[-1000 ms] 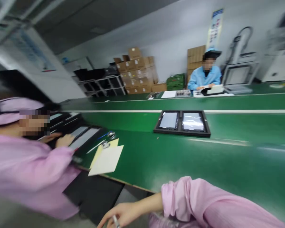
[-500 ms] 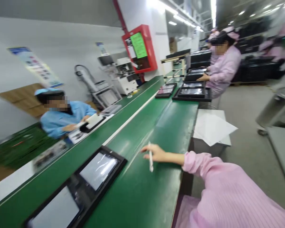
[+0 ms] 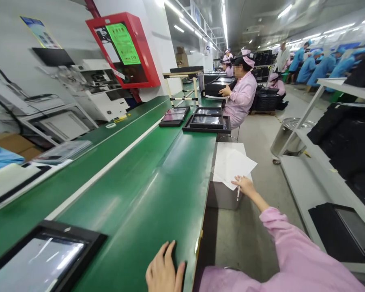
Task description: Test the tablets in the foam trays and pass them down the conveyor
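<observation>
My right hand reaches out to the loose white sheets of paper lying on a grey box beside the line, its fingers closed on a white pen and touching the sheets' near corner. My left hand lies flat, fingers stretched out, on the near edge of the green conveyor table and holds nothing. A black tray with a screen sits on the belt to the left of that hand.
More black trays lie further along the belt near a seated person in pink. A grey rack with black trays stands on the right, a metal bin on the aisle floor. Machines and a red cabinet line the far side.
My view has swung from the left along the line to the right. My right hand has gone with the pen from the belt to the paper stack. My left hand has come onto the table edge.
</observation>
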`<action>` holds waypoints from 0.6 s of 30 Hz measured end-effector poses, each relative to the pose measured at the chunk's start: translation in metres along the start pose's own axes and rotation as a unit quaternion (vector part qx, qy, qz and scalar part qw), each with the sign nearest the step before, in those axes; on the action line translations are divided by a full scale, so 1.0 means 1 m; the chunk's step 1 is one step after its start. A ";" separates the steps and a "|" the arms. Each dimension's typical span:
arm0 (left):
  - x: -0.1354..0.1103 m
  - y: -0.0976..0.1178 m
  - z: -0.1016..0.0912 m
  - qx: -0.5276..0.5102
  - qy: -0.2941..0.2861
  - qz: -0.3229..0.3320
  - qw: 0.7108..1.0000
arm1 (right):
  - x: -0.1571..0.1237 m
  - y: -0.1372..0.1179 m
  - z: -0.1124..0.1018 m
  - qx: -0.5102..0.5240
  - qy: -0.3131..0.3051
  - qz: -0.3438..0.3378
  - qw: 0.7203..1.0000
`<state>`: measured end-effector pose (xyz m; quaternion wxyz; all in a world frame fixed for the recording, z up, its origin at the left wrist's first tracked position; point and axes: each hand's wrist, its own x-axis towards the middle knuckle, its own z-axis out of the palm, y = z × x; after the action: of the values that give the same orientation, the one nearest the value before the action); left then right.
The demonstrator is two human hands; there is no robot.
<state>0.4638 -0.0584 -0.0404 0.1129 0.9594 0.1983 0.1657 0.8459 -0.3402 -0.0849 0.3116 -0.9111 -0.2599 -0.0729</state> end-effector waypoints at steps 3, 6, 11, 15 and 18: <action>0.038 0.011 0.008 -0.052 0.042 0.019 0.998 | 0.008 0.006 0.004 0.008 0.129 0.043 0.991; 0.052 0.017 0.011 -0.102 0.054 0.001 0.993 | 0.024 0.010 -0.010 0.028 0.287 0.084 0.954; 0.043 0.028 0.011 -0.153 0.096 -0.023 0.983 | 0.057 -0.021 -0.036 0.091 0.425 0.039 0.900; 0.042 0.040 0.006 -0.096 0.139 0.011 0.986 | 0.082 -0.092 -0.025 0.124 0.273 -0.172 0.938; 0.046 0.043 -0.001 -0.026 0.161 0.028 0.986 | 0.094 -0.150 0.001 0.032 -0.005 -0.282 0.959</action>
<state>0.5179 -0.0772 -0.0152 0.0997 0.9220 0.1826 0.3267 0.8487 -0.1988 0.0216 0.3060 -0.7907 -0.5100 -0.1450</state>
